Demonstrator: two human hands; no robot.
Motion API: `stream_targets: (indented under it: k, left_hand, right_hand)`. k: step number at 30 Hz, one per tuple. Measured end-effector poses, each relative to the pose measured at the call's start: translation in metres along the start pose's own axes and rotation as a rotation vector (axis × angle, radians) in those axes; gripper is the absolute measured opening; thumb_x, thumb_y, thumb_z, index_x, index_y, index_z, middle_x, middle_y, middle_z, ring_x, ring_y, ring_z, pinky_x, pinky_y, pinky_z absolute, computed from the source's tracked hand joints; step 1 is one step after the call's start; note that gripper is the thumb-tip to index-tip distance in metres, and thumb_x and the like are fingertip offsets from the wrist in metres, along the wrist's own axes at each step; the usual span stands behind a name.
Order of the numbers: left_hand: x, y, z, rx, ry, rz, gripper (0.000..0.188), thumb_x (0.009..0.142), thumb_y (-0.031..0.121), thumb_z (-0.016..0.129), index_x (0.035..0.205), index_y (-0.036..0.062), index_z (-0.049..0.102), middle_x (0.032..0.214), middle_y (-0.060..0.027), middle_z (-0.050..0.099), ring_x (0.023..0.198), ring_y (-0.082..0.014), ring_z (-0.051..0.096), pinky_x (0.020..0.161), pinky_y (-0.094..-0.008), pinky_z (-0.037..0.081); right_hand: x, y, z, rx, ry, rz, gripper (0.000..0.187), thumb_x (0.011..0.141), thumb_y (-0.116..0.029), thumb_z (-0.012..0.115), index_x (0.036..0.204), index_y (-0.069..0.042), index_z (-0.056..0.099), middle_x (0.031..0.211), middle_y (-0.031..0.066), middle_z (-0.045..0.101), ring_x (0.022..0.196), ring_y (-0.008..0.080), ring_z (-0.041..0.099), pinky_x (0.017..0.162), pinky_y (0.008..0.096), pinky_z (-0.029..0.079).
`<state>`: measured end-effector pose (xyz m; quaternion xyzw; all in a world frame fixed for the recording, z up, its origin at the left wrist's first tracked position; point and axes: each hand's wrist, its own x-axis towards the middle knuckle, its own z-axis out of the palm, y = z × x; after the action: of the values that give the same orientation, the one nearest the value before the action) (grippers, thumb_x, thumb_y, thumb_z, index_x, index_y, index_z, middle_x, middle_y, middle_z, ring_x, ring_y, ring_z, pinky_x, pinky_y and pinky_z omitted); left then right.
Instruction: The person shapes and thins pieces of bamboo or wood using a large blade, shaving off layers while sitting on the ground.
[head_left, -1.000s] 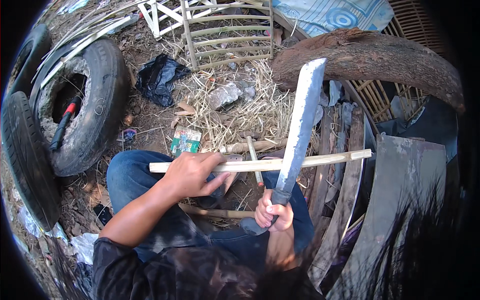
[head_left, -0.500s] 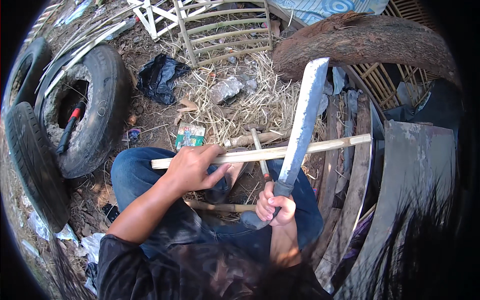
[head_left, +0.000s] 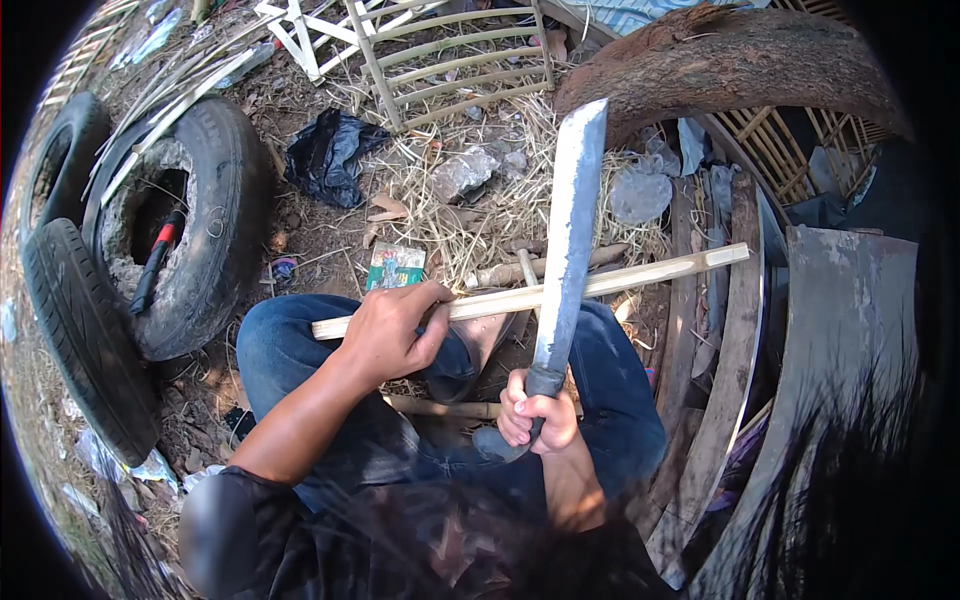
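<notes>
A long pale split-bamboo strip (head_left: 670, 268) lies slantwise above my lap, its right end higher. Near its left end my left hand (head_left: 392, 335) is closed around it, thumb on the near side. In front of my belly, my right hand (head_left: 540, 418) grips the dark handle of a machete (head_left: 572, 220). The worn, whitish blade points up and away, crossing in front of the strip. Whether blade and strip touch, I cannot tell. My jeans-clad knees (head_left: 280, 340) are bent to either side. Behind the blade, a thin stick (head_left: 526, 266) is partly hidden.
Old tyres (head_left: 225, 235) stand at the left, a red-and-black tool handle (head_left: 160, 260) inside one. Ahead lie straw, a black plastic bag (head_left: 335, 155), a stone (head_left: 465, 175) and a slatted bamboo frame (head_left: 455, 70). A thick log (head_left: 740, 65) and wooden planks (head_left: 735, 330) are at the right.
The machete has swung left and become more upright, so its blade crosses the strip farther left. The strip's right end has risen slightly. Both hands keep their grips.
</notes>
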<state>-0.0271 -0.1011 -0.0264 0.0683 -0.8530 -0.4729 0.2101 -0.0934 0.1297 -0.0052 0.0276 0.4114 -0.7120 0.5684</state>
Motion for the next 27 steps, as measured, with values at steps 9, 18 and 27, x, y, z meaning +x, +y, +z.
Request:
stream_targets:
  k: [9, 18, 27]
  left_hand:
    - [0.004, 0.004, 0.003, -0.031, -0.001, -0.046, 0.009, 0.080, 0.001, 0.056, 0.087, -0.0007, 0.060, 0.068, -0.0177, 0.060, 0.061, -0.0345, 0.061, 0.057, -0.0391, 0.047]
    - [0.004, 0.001, 0.003, -0.037, 0.015, -0.081, 0.009, 0.080, 0.001, 0.056, 0.087, -0.0009, 0.062, 0.066, -0.0179, 0.060, 0.059, -0.0329, 0.061, 0.055, -0.0375, 0.047]
    - [0.005, -0.006, 0.004, -0.044, 0.014, -0.203, 0.010, 0.082, 0.003, 0.055, 0.087, -0.0007, 0.063, 0.070, -0.0190, 0.061, 0.062, -0.0333, 0.063, 0.056, -0.0382, 0.048]
  right_hand:
    - [0.003, -0.007, -0.003, 0.101, -0.035, -0.033, 0.013, 0.073, -0.006, 0.056, 0.071, -0.006, 0.044, 0.052, 0.0029, 0.040, 0.039, 0.0143, 0.042, 0.040, 0.0287, 0.037]
    - [0.010, 0.001, -0.013, 0.097, -0.093, 0.084, 0.012, 0.075, -0.006, 0.056, 0.074, -0.005, 0.044, 0.052, 0.0017, 0.040, 0.039, 0.0126, 0.042, 0.040, 0.0273, 0.037]
    - [0.019, 0.023, 0.001, 0.017, -0.063, 0.189, 0.012, 0.072, -0.005, 0.055, 0.070, -0.005, 0.043, 0.050, 0.0015, 0.040, 0.037, 0.0127, 0.041, 0.038, 0.0275, 0.035]
